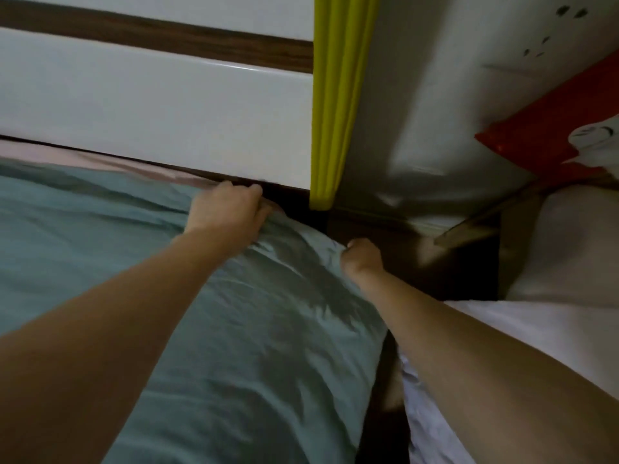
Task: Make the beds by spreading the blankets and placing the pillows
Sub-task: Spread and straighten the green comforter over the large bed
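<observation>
we are spreading the blanket, which lies over the bed up to the headboard. our left hand grips its top corner and our right hand pinches the side edge. next, we judge, pull both taut and smooth.

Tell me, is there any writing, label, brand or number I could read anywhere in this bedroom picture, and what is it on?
No text can be read in this view.
The red thing at the right has a white patch with a dark curved mark, too blurred to read.
The wall has dark spots at the top right; they are not letters.
The blanket, gripped by the left hand and right hand, is plain.
</observation>
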{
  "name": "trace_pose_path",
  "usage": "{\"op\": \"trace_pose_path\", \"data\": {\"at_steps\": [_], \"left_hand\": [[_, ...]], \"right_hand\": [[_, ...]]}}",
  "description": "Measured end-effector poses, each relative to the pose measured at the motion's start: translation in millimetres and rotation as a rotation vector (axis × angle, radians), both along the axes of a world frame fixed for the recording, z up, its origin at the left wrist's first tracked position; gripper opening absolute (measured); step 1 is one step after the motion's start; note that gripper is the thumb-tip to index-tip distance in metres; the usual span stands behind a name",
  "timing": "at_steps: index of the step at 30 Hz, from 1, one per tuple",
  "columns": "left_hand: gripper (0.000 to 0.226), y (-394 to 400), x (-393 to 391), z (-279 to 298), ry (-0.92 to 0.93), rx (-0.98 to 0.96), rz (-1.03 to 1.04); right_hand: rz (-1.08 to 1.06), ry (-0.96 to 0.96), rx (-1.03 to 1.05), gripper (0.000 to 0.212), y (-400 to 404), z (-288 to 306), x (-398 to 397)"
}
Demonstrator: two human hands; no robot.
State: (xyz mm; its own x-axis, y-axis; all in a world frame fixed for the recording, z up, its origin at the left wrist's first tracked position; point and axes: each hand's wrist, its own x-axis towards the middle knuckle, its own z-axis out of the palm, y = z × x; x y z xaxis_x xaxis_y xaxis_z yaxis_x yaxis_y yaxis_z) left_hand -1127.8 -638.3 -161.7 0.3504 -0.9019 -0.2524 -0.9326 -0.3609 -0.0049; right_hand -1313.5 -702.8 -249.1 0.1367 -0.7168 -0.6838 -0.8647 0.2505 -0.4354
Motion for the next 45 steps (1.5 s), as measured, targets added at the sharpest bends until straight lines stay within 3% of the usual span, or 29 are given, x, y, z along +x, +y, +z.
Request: {"op": "trace_pose_path", "data": {"at_steps": [3, 6, 8, 10, 13, 17, 20, 22, 24, 26, 29, 32, 34, 36, 38, 42, 45], "left_hand": [[0.034, 18, 51, 31, -0.180, 0.096, -0.056], [0.035, 42, 99, 47, -0.273, 0.243, -0.042], [0.036, 56, 122, 54, -0.239, 0.264, 0.066], [0.032, 62, 135, 51, -0.184, 0.273, 0.107], [0.027, 64, 143, 46, -0.098, 0.261, 0.159], [0.028, 67, 146, 49, -0.072, 0.260, 0.158], [0.009, 76, 150, 57, 0.186, 0.263, 0.154], [0.017, 81, 153, 66, 0.369, 0.396, 0.166], [0.026, 81, 149, 71, 0.422, 0.505, 0.200], [0.031, 75, 142, 71, 0.294, 0.531, 0.133], [0.029, 69, 133, 67, 0.078, 0.344, 0.082], [0.026, 63, 136, 82, -0.018, 0.107, 0.192], [0.026, 59, 143, 88, -0.106, -0.020, 0.244], [0.027, 55, 148, 81, -0.065, -0.088, 0.304], [0.029, 50, 145, 66, 0.045, -0.028, 0.318], [0.022, 38, 107, 38, 0.182, 0.139, 0.185], [0.013, 25, 82, 29, 0.321, 0.138, 0.095]], "right_hand": [[0.167, -0.042, -0.328, 0.022, 29, 29, 34], [0.356, -0.354, -0.507, 0.018, 56, 67, 75], [0.533, -0.441, -0.558, 0.021, 59, 84, 109], [0.728, -0.398, -0.623, 0.023, 55, 90, 140], [0.892, -0.238, -0.602, 0.027, 49, 93, 180], [0.892, -0.181, -0.612, 0.015, 48, 102, 198], [0.968, -0.234, -0.606, 0.020, 51, 110, 183], [1.070, -0.217, -0.481, 0.033, 52, 115, 172], [1.135, -0.136, -0.360, 0.043, 50, 115, 165], [1.139, -0.097, -0.320, 0.048, 48, 113, 161], [0.951, -0.266, -0.328, 0.029, 51, 117, 152], [0.710, -0.470, -0.558, 0.017, 53, 130, 158], [0.607, -0.571, -0.701, 0.021, 52, 136, 173], [0.555, -0.601, -0.738, 0.023, 52, 129, 179], [0.575, -0.534, -0.695, 0.023, 50, 111, 174], [0.637, -0.308, -0.563, 0.021, 42, 73, 124], [0.622, -0.212, -0.477, 0.022, 37, 60, 83]]}}
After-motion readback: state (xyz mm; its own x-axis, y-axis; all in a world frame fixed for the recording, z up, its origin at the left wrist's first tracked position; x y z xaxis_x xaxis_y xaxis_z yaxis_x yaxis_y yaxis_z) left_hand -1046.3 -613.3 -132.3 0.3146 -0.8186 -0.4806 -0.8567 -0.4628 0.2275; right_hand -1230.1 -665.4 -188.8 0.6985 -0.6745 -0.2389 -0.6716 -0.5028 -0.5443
